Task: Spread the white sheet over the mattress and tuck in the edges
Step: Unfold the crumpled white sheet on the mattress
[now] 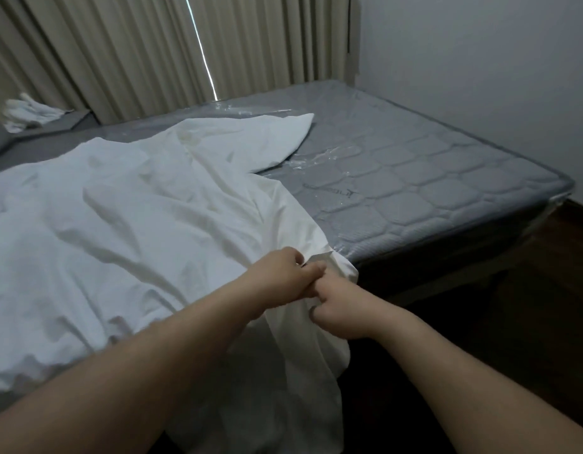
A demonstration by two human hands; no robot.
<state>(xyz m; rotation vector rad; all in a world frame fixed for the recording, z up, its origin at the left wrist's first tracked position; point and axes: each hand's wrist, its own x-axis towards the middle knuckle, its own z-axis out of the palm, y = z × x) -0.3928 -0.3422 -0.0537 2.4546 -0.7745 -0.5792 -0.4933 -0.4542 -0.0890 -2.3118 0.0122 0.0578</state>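
Both hands, left (277,276) and right (336,309) | grip pinching sheet (136,217) edge | mattress (414,178) right half bare

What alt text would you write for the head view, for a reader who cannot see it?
Both hands, left hand and right hand, grip the edge of a rumpled white sheet at the near side of a grey quilted mattress. The sheet covers only the mattress's left part; the plastic-wrapped right part lies bare. Beige curtains hang behind.
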